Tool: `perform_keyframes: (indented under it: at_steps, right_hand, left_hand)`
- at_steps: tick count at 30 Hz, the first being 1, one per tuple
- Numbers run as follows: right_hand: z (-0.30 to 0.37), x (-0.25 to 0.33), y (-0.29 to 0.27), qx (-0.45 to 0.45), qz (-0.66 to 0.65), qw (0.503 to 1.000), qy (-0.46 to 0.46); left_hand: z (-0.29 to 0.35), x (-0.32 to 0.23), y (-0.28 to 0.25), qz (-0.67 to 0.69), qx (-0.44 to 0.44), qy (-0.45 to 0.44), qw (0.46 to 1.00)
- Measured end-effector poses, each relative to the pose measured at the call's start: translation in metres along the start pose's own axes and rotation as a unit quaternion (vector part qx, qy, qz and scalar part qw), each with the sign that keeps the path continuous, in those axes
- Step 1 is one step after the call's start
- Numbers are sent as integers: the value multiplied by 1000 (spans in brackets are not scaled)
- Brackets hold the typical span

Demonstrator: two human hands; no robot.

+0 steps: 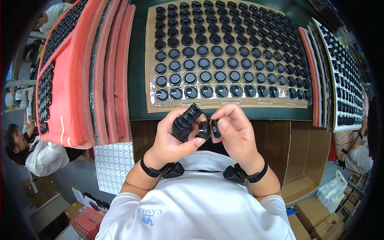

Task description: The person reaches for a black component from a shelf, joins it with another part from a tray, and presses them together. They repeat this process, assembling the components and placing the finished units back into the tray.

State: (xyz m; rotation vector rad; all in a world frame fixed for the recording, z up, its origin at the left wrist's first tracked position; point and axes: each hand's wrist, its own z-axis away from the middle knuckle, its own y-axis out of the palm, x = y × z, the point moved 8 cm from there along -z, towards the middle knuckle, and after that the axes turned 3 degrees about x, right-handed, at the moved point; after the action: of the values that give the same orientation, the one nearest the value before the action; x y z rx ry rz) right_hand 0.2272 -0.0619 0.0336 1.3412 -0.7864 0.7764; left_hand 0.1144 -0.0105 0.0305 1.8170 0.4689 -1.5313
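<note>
My left hand (170, 142) is closed around a bundle of thin black ribbed pieces (186, 124), stacked in a slanting column. The same hand pinches a glossy round black part (204, 130) near the thumb tip. Close beside it, my right hand (237, 134) grips a small flat black cap-like piece (216, 129) between thumb and fingers; whether the two parts touch I cannot tell. Just beyond both hands lies a clear blister tray (224, 103) on brown card, filled with rows of round black parts. The nearer rows show lighter faces than the far ones.
Tall stacks of pink foam sheets (86, 80) stand at the left, with black parts on the outer ones. At the right rise more layered trays (344, 80). Below the green table edge is an open cardboard box (304, 160). A co-worker (44, 156) sits at the far left.
</note>
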Motion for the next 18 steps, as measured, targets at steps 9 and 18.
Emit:
perform_keyframes:
  at_steps: [9,18]
  right_hand:
    - [0,-1,1,37,-19,999,-5]
    - [-1,2,2,29,-29,999,-28]
  left_hand:
    - [2,-5,1,-63,-1,26,998]
    - [2,-8,2,-68,-1,21,997]
